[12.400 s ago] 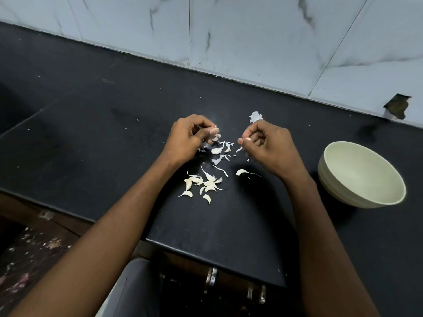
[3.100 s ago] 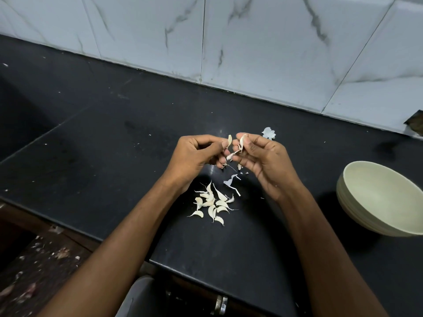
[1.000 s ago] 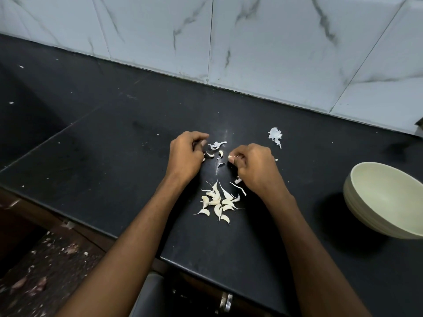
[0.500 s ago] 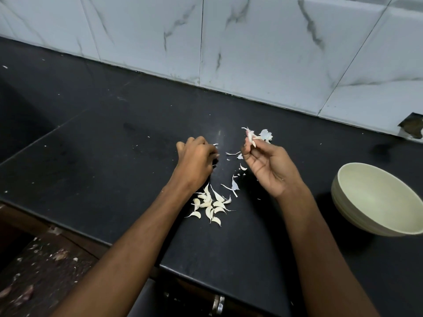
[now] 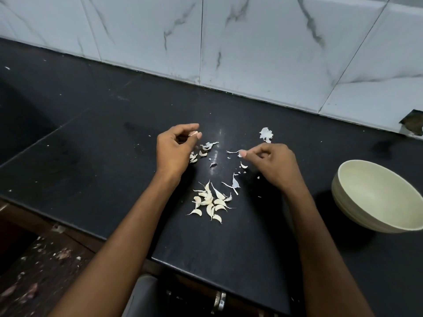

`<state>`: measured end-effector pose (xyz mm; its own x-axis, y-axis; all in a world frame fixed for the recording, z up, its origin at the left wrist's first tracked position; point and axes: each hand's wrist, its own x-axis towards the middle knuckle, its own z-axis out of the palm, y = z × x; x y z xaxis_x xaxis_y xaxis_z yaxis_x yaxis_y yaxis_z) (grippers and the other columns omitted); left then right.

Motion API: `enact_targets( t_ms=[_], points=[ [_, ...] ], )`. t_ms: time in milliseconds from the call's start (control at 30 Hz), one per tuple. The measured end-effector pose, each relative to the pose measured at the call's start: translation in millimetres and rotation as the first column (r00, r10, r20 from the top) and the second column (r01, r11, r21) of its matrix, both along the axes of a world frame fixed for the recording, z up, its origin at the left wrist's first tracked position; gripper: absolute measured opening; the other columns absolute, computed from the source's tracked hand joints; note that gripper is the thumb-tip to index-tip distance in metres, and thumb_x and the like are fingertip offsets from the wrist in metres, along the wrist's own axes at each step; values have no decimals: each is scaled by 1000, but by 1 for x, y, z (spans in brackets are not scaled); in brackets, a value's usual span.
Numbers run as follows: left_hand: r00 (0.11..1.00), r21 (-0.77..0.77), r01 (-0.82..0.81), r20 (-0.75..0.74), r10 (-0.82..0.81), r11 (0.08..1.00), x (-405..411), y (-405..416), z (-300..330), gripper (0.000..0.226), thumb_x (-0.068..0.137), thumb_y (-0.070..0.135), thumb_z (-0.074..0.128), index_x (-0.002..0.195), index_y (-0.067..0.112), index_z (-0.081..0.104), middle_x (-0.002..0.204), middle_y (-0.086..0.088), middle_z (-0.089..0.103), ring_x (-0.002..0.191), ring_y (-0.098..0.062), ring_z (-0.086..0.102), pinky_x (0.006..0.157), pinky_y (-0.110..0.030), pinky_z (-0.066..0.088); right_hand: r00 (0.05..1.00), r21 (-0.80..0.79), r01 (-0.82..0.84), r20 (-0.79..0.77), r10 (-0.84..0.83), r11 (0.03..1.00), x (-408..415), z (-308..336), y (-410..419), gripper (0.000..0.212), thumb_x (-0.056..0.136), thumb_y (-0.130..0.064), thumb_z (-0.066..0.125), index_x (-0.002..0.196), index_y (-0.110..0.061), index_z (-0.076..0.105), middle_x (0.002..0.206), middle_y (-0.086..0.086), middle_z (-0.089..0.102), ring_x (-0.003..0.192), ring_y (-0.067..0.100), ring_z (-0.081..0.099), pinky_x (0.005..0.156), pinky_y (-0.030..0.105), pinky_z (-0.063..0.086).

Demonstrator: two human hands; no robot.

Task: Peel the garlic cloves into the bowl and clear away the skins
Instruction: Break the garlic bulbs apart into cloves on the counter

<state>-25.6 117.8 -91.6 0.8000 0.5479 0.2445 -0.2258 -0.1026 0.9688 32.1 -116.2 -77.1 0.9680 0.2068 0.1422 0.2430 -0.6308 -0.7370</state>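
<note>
A heap of several pale garlic cloves [image 5: 210,202] lies on the black counter between my forearms. Papery garlic skins are scattered beyond it: some [image 5: 207,147] by my left hand, a strip [image 5: 234,184] near the heap, and a larger flake [image 5: 266,134] further back. My left hand [image 5: 175,152] hovers above the counter, thumb and forefinger pinched together; what they pinch is hidden. My right hand [image 5: 272,165] is low over the counter, pinching a thin white skin sliver [image 5: 233,151]. The cream bowl [image 5: 357,202] sits at the right and looks empty.
The black counter [image 5: 103,138] runs back to a white marble-tiled wall [image 5: 251,42]. Its front edge crosses just under my forearms, with drawer handles [image 5: 219,303] below. A dirty floor with scraps [image 5: 34,271] shows at lower left. A dark hole [image 5: 412,124] breaks the tile at the right.
My right hand has dropped from a raised position to just above the counter, still with a skin piece. My left hand has lifted off the counter with its fingertips pinched.
</note>
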Motion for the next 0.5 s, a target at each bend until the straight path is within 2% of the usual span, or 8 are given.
enact_targets(
  t_ms=[67,167,233,300,333,400,433,500],
  points=[
    [1000,-29,-15,-23,15,999,-3,3,2,15,88,8,81,103,6,80,85,-3,74,65,-11,64,61,-19,52,1000,-60,-23,-22,22,998,-2,-2,1,22,75,-48,90,73,-30,78,64,-18,68,69,-2,62,68,23,48],
    [999,-65,-16,-41,13,998,-6,6,2,10,84,12,85,92,8,80,73,0,71,60,-9,61,59,-24,53,1000,-112,-18,-4,17,994,-3,-6,5,20,77,-39,91,71,-26,77,46,-19,54,54,2,50,64,25,41],
    [999,-74,-12,-49,9,997,-7,7,2,10,84,14,86,90,9,80,70,-2,71,61,-11,62,61,-29,54,1000,-38,-5,-28,4,999,-2,-7,7,23,84,-40,85,74,-23,75,46,-16,49,50,4,46,59,24,42],
    [999,-74,-12,-52,8,997,-7,7,1,9,86,14,84,90,9,79,74,-7,73,64,-15,66,61,-31,55,995,157,37,-92,-23,987,-2,-5,9,25,93,-42,75,83,-20,73,63,-14,56,58,3,49,61,24,45],
    [999,-85,-2,-51,-3,996,-7,7,1,7,88,12,82,92,8,78,76,-10,73,65,-17,67,61,-31,56,985,346,66,-172,-6,936,-2,-3,11,23,98,-36,69,87,-16,70,73,-8,61,63,7,50,59,27,45],
    [998,-142,30,-57,-38,989,-7,6,0,6,96,7,72,100,4,76,77,-12,72,66,-20,66,62,-30,57,936,705,143,-325,137,695,-2,5,19,13,101,-15,58,91,-9,63,80,6,64,61,12,46,50,26,38],
    [997,-168,38,-66,-50,985,-7,6,-2,10,99,4,67,105,3,75,76,-13,71,65,-21,66,62,-28,57,913,781,168,-353,205,601,-2,9,22,11,100,-7,54,93,-6,62,80,9,63,59,12,45,48,25,36],
    [995,-191,38,-82,-54,981,-7,6,-4,17,101,-2,60,116,1,70,77,-14,71,66,-23,67,64,-27,59,878,822,174,-379,293,543,-5,13,33,18,98,-1,48,101,1,66,78,10,61,57,11,43,45,22,33]
  ],
)
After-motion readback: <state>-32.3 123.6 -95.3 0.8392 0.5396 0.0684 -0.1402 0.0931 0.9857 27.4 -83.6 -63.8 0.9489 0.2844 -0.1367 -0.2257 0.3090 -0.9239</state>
